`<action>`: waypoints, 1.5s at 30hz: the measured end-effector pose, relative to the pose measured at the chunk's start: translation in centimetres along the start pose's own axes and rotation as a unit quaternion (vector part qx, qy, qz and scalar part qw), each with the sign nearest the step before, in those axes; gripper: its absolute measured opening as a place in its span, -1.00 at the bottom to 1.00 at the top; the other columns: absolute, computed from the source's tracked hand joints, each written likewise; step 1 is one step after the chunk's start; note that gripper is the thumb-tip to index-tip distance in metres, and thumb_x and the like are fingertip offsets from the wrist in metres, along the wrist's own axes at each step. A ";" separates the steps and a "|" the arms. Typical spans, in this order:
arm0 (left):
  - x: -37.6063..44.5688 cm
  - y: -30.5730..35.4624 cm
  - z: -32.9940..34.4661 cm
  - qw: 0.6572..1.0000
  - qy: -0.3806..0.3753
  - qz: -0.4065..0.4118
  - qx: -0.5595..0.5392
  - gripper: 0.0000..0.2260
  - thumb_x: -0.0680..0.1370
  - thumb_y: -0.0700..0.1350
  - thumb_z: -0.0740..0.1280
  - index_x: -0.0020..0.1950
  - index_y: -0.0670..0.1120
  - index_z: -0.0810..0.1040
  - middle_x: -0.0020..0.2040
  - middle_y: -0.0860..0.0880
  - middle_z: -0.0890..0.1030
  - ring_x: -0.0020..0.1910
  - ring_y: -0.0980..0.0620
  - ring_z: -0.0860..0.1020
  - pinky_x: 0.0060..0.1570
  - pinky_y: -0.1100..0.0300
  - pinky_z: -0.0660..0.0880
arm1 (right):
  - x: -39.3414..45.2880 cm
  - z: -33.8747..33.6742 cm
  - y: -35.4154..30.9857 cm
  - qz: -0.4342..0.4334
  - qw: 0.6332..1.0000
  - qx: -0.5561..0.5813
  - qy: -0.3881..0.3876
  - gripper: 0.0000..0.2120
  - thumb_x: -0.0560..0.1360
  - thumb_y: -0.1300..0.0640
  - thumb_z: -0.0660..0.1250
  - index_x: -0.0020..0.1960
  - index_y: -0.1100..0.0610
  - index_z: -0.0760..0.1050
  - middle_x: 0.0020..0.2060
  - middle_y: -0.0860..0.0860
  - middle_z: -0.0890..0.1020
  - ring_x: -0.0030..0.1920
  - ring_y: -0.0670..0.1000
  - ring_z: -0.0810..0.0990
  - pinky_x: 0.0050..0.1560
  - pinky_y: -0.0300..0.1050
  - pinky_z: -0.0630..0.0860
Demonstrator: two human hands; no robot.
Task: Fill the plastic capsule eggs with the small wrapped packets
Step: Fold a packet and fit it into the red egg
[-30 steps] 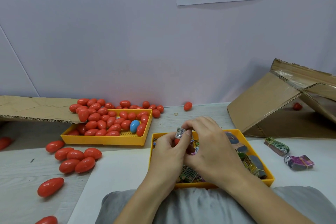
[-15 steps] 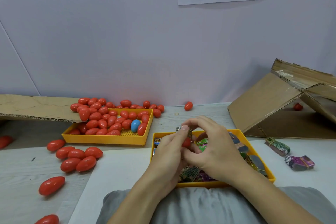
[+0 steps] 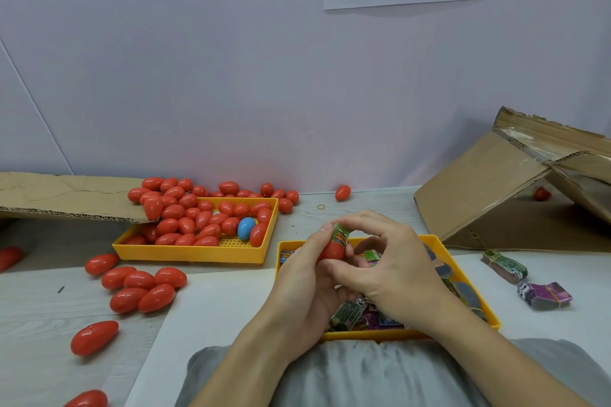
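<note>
Holding a red egg half (image 3: 331, 249) above the packet tray (image 3: 463, 281), the left hand (image 3: 307, 277) is gripping it while the right hand (image 3: 386, 261) is pinching a green packet (image 3: 340, 234) now seated in its mouth. Earlier the packet was silver-looking and higher; both hands have risen slightly.

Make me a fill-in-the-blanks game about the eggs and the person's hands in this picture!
1. Among the red eggs in the far yellow tray lies one egg coloured ____.
2. The green packet sticks out of a red egg half held by the ____ hand.
3. The near yellow tray holds wrapped ____.
4. The lone egg by the wall is coloured ____.

Missing words: blue; left; packets; red
</note>
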State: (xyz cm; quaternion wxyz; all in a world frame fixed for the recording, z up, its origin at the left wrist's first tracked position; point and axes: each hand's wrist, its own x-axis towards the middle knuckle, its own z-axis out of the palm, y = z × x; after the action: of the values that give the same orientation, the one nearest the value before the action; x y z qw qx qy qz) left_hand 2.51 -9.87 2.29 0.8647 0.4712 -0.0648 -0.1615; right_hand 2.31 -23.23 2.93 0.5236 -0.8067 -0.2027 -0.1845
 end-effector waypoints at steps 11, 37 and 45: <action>0.0 -0.1 0.2 1.000 0.009 0.025 -0.001 -0.71 0.46 0.01 0.31 -0.01 -0.18 0.63 -0.33 -0.19 0.55 -0.35 -0.05 0.56 -0.26 0.07 0.53 | 0.0 -0.1 -0.1 -0.046 0.998 -0.034 -0.006 -0.60 0.26 0.22 0.62 0.05 -0.02 0.64 -0.02 -0.17 0.61 0.11 -0.08 0.59 0.00 -0.28 0.51; 0.1 -0.4 -0.1 0.997 0.014 0.032 0.071 -0.73 0.42 0.10 0.36 -0.33 -0.05 0.68 -0.33 -0.09 0.65 -0.33 -0.02 0.63 -0.15 0.06 0.52 | 0.1 -0.2 0.2 -0.038 0.999 -0.005 0.001 -0.66 0.28 0.11 0.48 0.05 -0.07 0.67 0.00 -0.20 0.63 -0.08 -0.15 0.61 -0.07 -0.34 0.51; 0.0 -0.6 0.0 0.994 0.002 0.032 0.101 -0.71 0.46 0.14 0.36 -0.31 -0.03 0.66 -0.33 -0.06 0.63 -0.31 0.04 0.61 -0.40 0.23 0.47 | 0.4 -0.7 0.4 -0.014 1.000 0.008 0.005 -0.58 0.37 0.32 0.51 0.18 0.02 0.65 0.08 -0.14 0.65 0.10 -0.12 0.61 0.00 -0.21 0.56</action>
State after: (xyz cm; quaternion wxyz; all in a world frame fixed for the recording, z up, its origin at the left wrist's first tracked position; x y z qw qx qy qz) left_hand 2.39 -10.15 1.77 0.8172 0.5546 -0.0940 -0.1256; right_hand 2.81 -23.97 3.14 0.5280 -0.7988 -0.2131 -0.1941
